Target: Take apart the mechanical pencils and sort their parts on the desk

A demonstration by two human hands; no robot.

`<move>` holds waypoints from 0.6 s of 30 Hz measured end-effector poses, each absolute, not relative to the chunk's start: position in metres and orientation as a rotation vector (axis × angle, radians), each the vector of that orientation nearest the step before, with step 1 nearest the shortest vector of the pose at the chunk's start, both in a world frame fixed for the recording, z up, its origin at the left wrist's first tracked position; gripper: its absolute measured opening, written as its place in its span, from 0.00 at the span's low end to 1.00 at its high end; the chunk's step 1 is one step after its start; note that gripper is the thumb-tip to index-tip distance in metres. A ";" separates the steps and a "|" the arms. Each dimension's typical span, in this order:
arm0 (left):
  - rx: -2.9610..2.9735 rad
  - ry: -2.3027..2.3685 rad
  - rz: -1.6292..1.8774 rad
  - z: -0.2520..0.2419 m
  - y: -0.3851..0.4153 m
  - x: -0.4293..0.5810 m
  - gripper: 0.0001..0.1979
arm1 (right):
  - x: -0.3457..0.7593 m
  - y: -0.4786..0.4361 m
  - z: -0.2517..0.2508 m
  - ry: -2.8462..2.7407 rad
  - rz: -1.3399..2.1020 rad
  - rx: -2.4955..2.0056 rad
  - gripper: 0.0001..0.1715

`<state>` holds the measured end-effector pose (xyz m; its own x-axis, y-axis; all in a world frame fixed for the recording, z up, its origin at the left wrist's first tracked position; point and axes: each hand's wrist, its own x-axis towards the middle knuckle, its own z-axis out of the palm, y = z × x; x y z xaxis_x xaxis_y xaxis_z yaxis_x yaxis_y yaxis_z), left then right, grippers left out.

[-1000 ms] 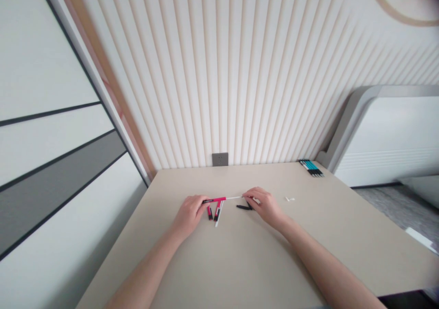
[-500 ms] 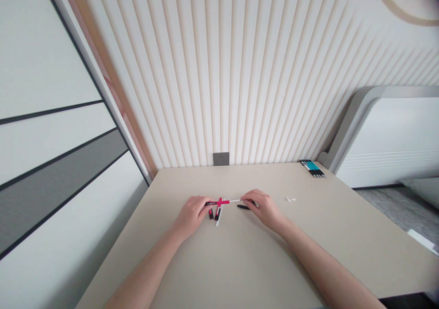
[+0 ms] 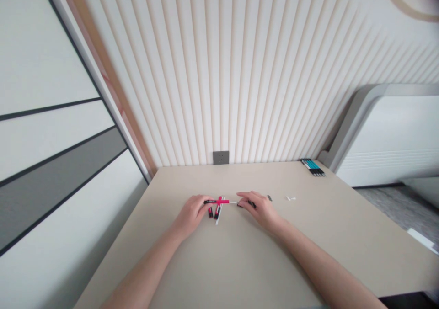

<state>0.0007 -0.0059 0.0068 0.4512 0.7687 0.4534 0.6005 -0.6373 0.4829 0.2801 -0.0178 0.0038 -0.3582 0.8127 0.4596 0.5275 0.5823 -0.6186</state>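
Note:
My left hand (image 3: 193, 212) is closed around a pen barrel (image 3: 222, 202), black at the gripped end and pink towards the right. A thin white refill (image 3: 232, 202) sticks out of the barrel's right end. Just beyond the refill's tip is my right hand (image 3: 258, 207), its thumb and index finger apart. A black piece (image 3: 253, 204) shows between and below the right fingers; whether they touch it is unclear. Beside and below the barrel lie pink-and-black pen parts (image 3: 210, 213) and a thin white stick (image 3: 220, 214).
A small dark piece (image 3: 270, 198) and small white bits (image 3: 291, 198) lie right of my right hand on the beige table (image 3: 219, 263). At the back right corner is a row of teal-and-black pens (image 3: 313, 167). A ribbed wall with a dark socket (image 3: 221, 157) stands behind.
The white refill now sticks out less from the barrel. My right fingers have spread and shifted slightly left, and a small dark piece shows behind that hand. The left hand keeps its grip.

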 end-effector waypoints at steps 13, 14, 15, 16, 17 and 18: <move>2.175 1.104 0.963 0.013 -0.012 0.005 0.09 | 0.275 -0.019 0.002 -2.005 0.430 -0.990 0.13; 2.148 1.089 0.971 0.013 -0.013 0.006 0.09 | 0.275 -0.019 0.001 -2.023 0.425 -0.989 0.13; 2.126 1.074 0.981 0.012 -0.013 0.007 0.09 | 0.275 -0.018 0.000 -2.043 0.422 -0.993 0.13; 2.112 1.062 0.994 0.012 -0.014 0.007 0.09 | 0.275 -0.018 -0.001 -2.058 0.419 -1.003 0.14; 2.111 1.056 1.008 0.011 -0.013 0.007 0.09 | 0.274 -0.018 -0.001 -2.069 0.414 -1.016 0.14; 2.126 1.054 1.022 0.010 -0.013 0.007 0.09 | 0.274 -0.018 -0.001 -2.078 0.407 -1.026 0.14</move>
